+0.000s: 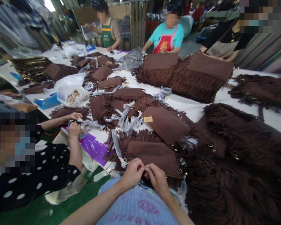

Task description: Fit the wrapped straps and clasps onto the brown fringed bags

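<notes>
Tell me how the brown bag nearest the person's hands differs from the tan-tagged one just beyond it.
The near bag lies roughly crosswise; the tagged bag slants. A tan tag shows on the tagged bag; none on the near bag. The near bag lies by the left hand and right hand; the tagged bag lies farther off. Both are brown.

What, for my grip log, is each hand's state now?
Left hand: pinched closed; can't tell if holding anything.
Right hand: pinched closed; contents also can't be told.

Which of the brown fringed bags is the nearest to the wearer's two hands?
The brown bag directly beyond the left hand and right hand. Its near edge is beside them; the tan-tagged bag behind it and the others lie farther off.
</notes>
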`<state>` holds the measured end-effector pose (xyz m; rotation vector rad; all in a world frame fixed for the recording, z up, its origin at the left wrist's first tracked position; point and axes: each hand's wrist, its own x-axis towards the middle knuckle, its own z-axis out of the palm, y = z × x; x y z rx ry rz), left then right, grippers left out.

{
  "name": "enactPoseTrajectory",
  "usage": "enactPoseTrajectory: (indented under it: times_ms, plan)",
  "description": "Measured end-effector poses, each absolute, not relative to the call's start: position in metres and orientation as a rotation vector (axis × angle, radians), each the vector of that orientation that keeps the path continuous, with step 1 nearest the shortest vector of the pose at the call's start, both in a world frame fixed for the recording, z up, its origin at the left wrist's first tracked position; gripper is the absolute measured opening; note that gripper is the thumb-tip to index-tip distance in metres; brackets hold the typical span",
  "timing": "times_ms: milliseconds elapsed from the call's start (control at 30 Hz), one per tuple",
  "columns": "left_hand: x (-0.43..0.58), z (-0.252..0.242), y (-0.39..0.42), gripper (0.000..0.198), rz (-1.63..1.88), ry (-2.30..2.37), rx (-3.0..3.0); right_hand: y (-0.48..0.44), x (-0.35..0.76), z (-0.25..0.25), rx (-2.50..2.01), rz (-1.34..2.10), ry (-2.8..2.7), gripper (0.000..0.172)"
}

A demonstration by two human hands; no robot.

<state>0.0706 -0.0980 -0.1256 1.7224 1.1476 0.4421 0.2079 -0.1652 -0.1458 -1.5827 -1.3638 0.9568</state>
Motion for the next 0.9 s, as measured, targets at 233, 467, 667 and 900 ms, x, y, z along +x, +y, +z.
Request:
enactPoseTrajectory:
  times_ms: [233,467,667,900]
  plan:
    - [0.054,-0.130,-0.082,0.010,0.310,0.937,2.088,-0.225,0.252,-0.166,-2.101,0.734,-1.714,0.020]
    - [0.047,-0.139,-0.068,0.034,-0.052,0.723,2.370,-0.248,0.238,-0.184,-2.389,0.789,-1.923,0.042]
    - [0.057,-0.129,-0.050,0.015,0.003,0.805,2.336,-0.254,0.279,-0.170,-2.234,1.122,-1.406,0.014]
    - [0.078,-0.103,-0.050,0.011,0.330,0.875,2.180,-0.236,0.290,-0.134,-1.581,1.591,-0.455,0.023]
